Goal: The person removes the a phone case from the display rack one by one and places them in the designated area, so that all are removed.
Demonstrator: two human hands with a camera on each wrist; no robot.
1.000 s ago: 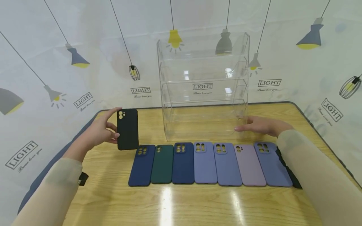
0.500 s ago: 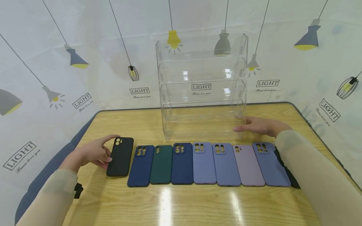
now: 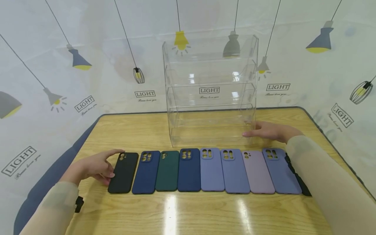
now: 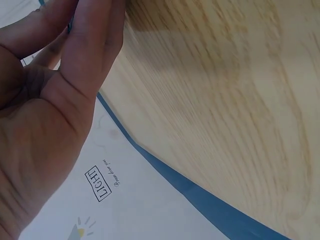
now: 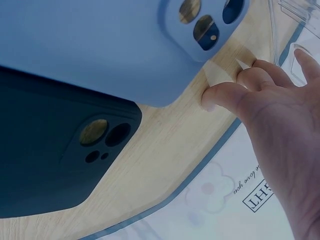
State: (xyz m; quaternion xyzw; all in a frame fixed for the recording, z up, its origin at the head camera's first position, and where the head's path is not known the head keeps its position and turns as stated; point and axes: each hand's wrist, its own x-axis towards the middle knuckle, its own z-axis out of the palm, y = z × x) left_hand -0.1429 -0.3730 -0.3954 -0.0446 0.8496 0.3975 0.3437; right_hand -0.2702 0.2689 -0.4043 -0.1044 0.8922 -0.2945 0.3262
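In the head view my left hand grips a black phone case by its left edge and top corner, at the left end of a row. The case lies flat against the table in that view; in the left wrist view the curled fingers hide most of what they hold. My right hand holds the lower right side of a clear acrylic tiered rack, thumb in front. In the right wrist view its fingers bend at the clear panel.
Beside the black case lie several phone cases: navy blue, green, another navy, periwinkle and pink. A dark case is partly under my right forearm. A printed curtain stands behind the wooden table.
My left hand has brought the black phone case down and toward me, from upright above the table to flat at the left end of the row. My right hand stays at the rack.
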